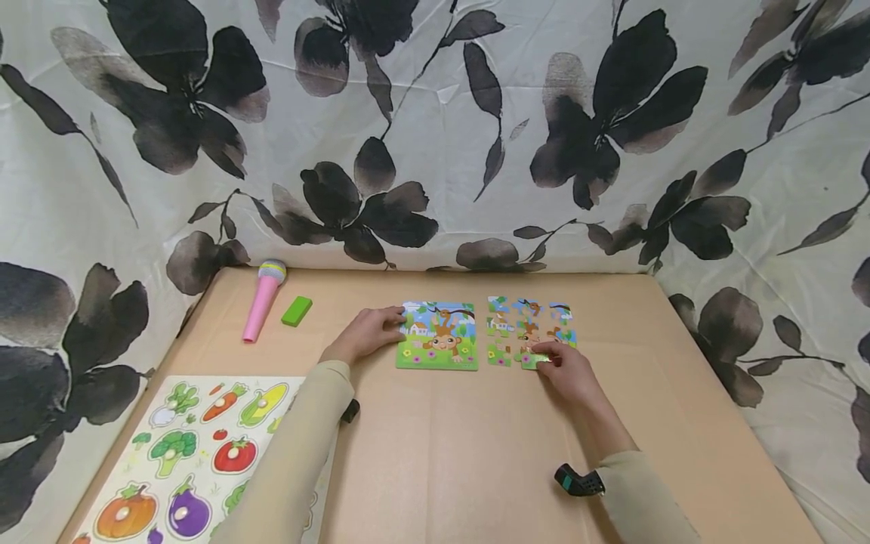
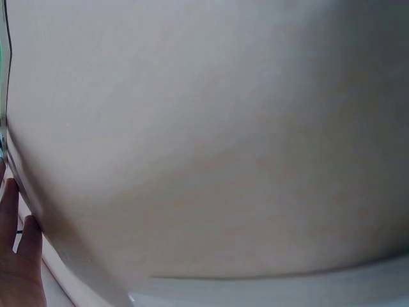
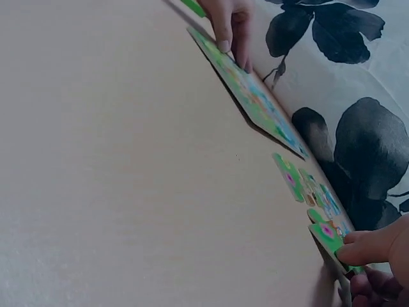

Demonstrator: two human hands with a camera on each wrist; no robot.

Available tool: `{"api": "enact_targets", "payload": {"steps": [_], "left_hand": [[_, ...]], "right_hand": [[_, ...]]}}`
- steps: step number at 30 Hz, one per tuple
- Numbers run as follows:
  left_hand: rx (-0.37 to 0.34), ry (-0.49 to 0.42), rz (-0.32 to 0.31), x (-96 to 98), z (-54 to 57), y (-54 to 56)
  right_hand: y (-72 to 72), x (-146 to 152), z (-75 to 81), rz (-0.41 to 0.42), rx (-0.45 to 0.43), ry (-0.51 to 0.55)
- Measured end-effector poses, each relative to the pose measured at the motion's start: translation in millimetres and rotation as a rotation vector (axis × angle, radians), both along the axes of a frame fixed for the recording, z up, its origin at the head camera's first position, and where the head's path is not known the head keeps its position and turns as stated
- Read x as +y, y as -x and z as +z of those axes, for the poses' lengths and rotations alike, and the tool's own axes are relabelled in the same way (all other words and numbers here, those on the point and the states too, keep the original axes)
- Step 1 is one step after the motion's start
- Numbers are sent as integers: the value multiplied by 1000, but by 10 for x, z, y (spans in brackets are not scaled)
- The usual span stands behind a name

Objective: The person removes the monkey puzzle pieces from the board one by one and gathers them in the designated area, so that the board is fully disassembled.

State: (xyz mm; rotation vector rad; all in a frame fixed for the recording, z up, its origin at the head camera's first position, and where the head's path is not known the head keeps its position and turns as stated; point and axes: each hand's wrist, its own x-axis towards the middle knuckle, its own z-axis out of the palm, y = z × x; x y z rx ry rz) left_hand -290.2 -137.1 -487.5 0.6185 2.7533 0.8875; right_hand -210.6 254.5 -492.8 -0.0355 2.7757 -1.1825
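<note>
A monkey-picture puzzle board (image 1: 438,355) lies flat on the table, showing a brown monkey, a house and green grass. Fingers of my left hand (image 1: 363,336) rest on its left edge. To the right of the board, several loose puzzle pieces (image 1: 498,325) with matching artwork lie in rough rows. My right hand (image 1: 572,372) pinches a puzzle piece (image 3: 327,235), green with a pink flower, between thumb and fingers at the near row; it looks slightly tilted in the right wrist view. That hand hides some of the pieces. Only the left fingers (image 2: 29,246) edge into the left wrist view.
A pink toy microphone (image 1: 260,306) and a green block (image 1: 297,310) lie at the back left. In the near left corner is a vegetable peg board (image 1: 152,415), partly under the left sleeve. A floral cloth (image 1: 469,136) hangs behind the table (image 1: 435,453).
</note>
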Motion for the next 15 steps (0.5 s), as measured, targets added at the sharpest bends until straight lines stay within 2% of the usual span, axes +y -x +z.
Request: {"api": "enact_targets", "payload": {"steps": [8, 15], "left_hand": [[4, -7, -1, 8, 2, 7], [-6, -5, 6, 9, -3, -1]], "right_hand": [[41, 12, -47, 50, 118, -93], [36, 8, -70, 44, 112, -96]]}}
